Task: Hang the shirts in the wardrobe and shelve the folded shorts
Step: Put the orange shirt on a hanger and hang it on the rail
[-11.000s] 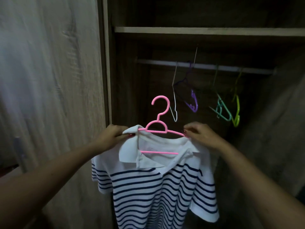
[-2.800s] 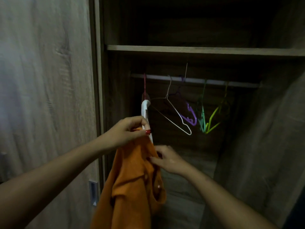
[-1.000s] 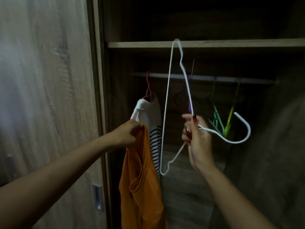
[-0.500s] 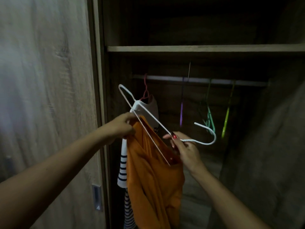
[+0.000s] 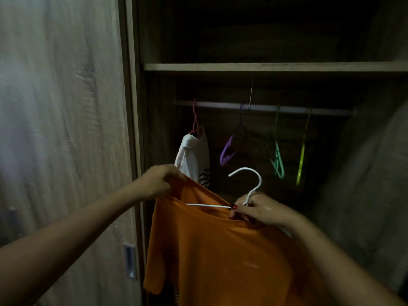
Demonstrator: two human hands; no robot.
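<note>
An orange shirt [image 5: 220,250] hangs spread in front of the open wardrobe. My left hand [image 5: 160,181] grips its left shoulder. My right hand [image 5: 260,209] pinches the neck of a white wire hanger [image 5: 249,181] together with the shirt's collar; the hanger's bar lies inside the neck opening and its hook points up. Behind, a white shirt with dark stripes [image 5: 194,159] hangs on a pink hanger [image 5: 195,120] at the left end of the rail [image 5: 326,111].
A purple hanger [image 5: 227,151], a teal hanger [image 5: 278,160] and a yellow-green hanger [image 5: 301,155] hang bare on the rail. A wooden shelf [image 5: 265,67] runs above it. The sliding door [image 5: 66,129] with a recessed handle [image 5: 129,263] stands at left.
The white hanger has swung from a tilted pose to hook-up, with its bar now inside the orange shirt's neck. The shirt has been spread wider between my hands.
</note>
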